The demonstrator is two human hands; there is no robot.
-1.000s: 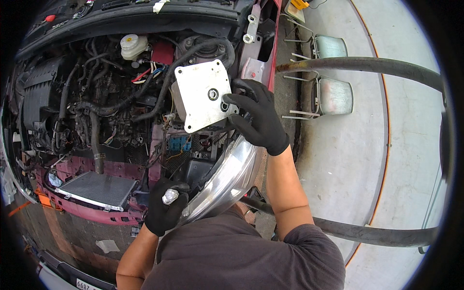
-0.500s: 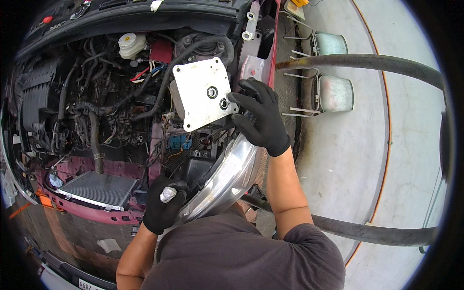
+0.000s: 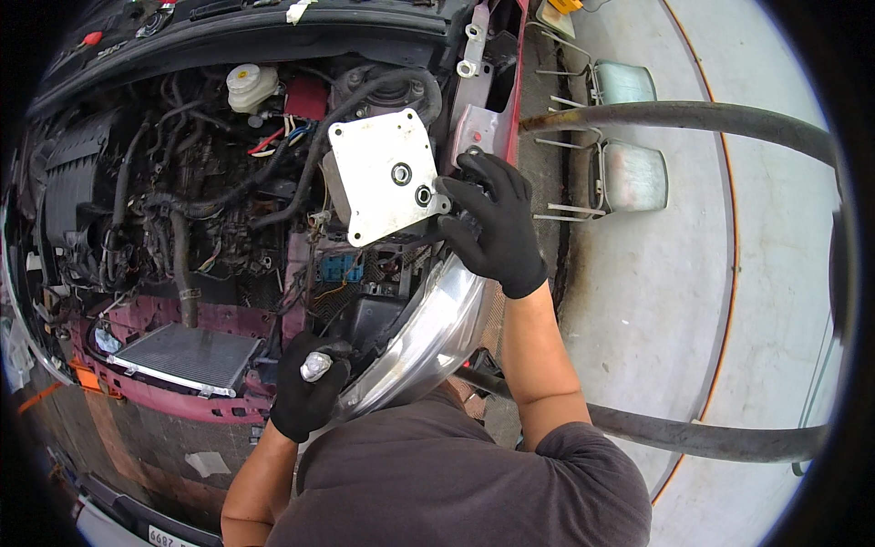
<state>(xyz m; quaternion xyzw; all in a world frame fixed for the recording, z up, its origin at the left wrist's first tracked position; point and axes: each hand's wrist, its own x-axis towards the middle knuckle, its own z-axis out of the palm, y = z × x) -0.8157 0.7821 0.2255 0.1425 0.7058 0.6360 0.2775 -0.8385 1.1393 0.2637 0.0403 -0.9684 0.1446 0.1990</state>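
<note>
A flat silver metal plate (image 3: 378, 169) with corner holes and two black-ringed ports is tilted over the open engine bay. A thicker body shows behind its left edge. At the plate's right corner is my right hand (image 3: 497, 223) in a black glove, thumb and fingers closed about the edge; part of the grip is hidden. My left hand (image 3: 305, 392), also black-gloved, is curled round a crumpled silvery-white wad (image 3: 315, 366) near the front of the car. Beside this hand lies the clear headlight (image 3: 410, 351).
A white-bodied fluid reservoir (image 3: 251, 88), hoses and wiring fill the engine bay. At the front left lies a finned radiator (image 3: 187, 356). To the right are two chairs (image 3: 633, 175), a thick dark curved bar (image 3: 693, 117) and an orange cable (image 3: 732, 237) on the pale floor.
Very little differs. The metal plate and my right hand have shifted by a slight amount; my left hand keeps the wad in the same place.
</note>
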